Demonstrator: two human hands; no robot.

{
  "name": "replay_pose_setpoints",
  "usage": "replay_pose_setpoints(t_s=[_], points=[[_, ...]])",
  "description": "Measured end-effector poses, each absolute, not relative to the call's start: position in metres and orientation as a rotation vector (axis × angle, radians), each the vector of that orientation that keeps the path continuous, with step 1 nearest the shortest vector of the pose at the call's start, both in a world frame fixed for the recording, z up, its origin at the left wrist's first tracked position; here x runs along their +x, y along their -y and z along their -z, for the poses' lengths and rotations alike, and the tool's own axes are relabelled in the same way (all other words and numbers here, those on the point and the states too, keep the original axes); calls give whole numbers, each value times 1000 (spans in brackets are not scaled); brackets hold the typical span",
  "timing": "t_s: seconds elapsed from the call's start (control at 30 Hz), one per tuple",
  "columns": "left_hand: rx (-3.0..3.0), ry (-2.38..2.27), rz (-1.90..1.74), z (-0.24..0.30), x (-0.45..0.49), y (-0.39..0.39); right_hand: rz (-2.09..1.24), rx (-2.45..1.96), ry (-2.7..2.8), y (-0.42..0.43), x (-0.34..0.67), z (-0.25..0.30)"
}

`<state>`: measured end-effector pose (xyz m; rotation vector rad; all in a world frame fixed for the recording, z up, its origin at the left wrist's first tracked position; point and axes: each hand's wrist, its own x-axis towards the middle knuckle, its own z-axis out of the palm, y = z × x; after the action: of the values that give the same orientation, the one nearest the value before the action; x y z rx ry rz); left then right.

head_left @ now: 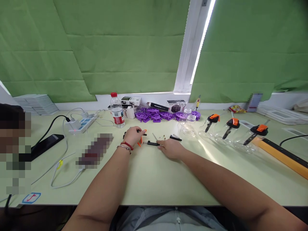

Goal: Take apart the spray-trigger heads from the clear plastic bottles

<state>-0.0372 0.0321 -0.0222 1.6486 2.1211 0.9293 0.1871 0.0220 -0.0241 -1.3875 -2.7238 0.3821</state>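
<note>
My left hand, a red band and a bracelet at its wrist, has its fingers closed on a black and orange plastic part. The hand hides much of that part. Just right of it lies a slim black plastic piece with a small spring at its left end. My right hand rests low on the table, thumb and forefinger closed about the right end of this piece. Beside its fingertips are a thin metal rod and several tiny brass-coloured bits. Behind the hand lies another black piece with a spring.
Purple plastic parts, small boxes and a bottle line the back. Clear containers with black and orange tops stand right, near a yellow-black bar. Left are cables, a power strip, a phone and a person.
</note>
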Motion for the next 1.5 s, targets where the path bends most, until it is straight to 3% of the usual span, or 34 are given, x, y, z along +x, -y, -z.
replay_pose_setpoints(t_s=[0.73,1.2,1.5], points=[[1648,-2121,-822,17,-34,-28,-216,-1557,2765,-32,185,17],[1683,-2127,-856,5,-31,-23,-68,-1370,2812,-9,184,16],[2053,-2028,-422,-6,22,0,-181,-1499,2712,-6,251,18]])
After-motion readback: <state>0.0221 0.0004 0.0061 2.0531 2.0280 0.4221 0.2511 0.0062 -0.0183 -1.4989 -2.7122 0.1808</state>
